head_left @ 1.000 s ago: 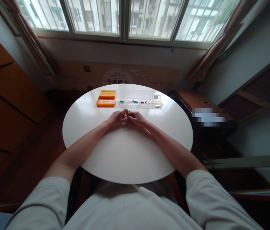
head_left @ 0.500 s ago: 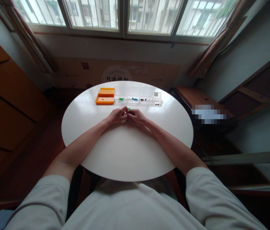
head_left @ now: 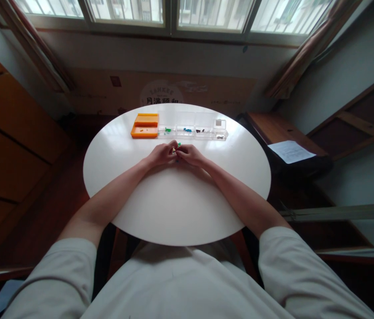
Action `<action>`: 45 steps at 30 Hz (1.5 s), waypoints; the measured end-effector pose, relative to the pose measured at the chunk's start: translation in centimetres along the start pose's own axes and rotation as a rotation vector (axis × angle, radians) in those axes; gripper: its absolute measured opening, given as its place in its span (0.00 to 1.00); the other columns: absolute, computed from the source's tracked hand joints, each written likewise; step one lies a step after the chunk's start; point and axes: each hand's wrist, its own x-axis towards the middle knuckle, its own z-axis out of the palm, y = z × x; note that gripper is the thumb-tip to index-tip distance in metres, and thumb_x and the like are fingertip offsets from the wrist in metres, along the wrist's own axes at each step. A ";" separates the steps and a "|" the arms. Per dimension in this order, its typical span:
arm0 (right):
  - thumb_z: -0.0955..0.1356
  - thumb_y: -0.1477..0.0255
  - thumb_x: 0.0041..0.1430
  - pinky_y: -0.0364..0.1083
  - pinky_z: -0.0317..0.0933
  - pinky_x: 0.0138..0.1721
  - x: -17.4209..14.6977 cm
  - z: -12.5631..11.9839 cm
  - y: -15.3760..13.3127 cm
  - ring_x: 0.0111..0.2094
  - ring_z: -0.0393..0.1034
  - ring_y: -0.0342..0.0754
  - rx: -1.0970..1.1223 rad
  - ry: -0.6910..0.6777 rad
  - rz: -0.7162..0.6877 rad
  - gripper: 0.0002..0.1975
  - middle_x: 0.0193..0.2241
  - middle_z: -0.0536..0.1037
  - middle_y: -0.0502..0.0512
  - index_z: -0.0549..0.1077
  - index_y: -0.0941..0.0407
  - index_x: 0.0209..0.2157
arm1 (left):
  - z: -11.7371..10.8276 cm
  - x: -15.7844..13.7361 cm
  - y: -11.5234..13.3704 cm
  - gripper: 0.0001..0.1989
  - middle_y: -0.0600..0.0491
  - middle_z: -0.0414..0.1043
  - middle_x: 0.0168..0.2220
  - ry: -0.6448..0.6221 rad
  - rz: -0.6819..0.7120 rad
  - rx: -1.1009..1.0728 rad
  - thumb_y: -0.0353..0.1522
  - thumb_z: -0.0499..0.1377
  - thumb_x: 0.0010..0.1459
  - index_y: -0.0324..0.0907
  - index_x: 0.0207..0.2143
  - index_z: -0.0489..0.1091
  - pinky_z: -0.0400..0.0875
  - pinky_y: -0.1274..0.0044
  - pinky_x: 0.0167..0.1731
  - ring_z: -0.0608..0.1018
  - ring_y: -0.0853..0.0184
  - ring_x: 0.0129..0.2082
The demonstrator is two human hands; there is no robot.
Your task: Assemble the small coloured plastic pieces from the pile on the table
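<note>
Where the white table (head_left: 180,204) stretches forward, the left hand (head_left: 163,153) and right hand (head_left: 190,155) meet, both closed on a small piece (head_left: 179,145), bright green with a paler yellowish part, mostly covered by that grip. Just beyond lie an open orange box (head_left: 144,136) and clear compartments (head_left: 185,118) holding green bits (head_left: 167,130), blue bits (head_left: 187,130) and dark bits (head_left: 200,130); farther off runs a window (head_left: 206,15).

And there on the brown panel (head_left: 236,88) below the window (head_left: 133,31), dark characters (head_left: 162,101) read 月满颐和, right above the table's far edge (head_left: 173,106). Pale capitals (head_left: 162,91) arch over them, ending in "ANKEE", first letter too soft to call. Smaller lettering (head_left: 225,102) at right blurs out, and print on the white sheet (head_left: 291,151) is illegible.
</note>
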 end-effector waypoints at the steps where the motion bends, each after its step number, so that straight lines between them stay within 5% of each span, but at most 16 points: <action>1: 0.64 0.69 0.54 0.41 0.58 0.30 0.0 0.0 0.0 0.28 0.67 0.43 -0.001 0.000 0.001 0.13 0.26 0.76 0.53 0.76 0.62 0.33 | 0.0 0.0 0.0 0.13 0.59 0.66 0.23 -0.003 -0.003 0.000 0.39 0.55 0.53 0.43 0.40 0.64 0.53 0.81 0.24 0.65 0.73 0.21; 45: 0.64 0.68 0.53 0.41 0.57 0.30 0.1 0.0 0.2 0.27 0.66 0.42 0.015 -0.005 0.016 0.14 0.25 0.75 0.52 0.76 0.63 0.34 | 0.1 0.1 -0.1 0.12 0.59 0.64 0.22 0.014 0.003 0.005 0.38 0.56 0.53 0.44 0.39 0.64 0.52 0.81 0.23 0.65 0.73 0.21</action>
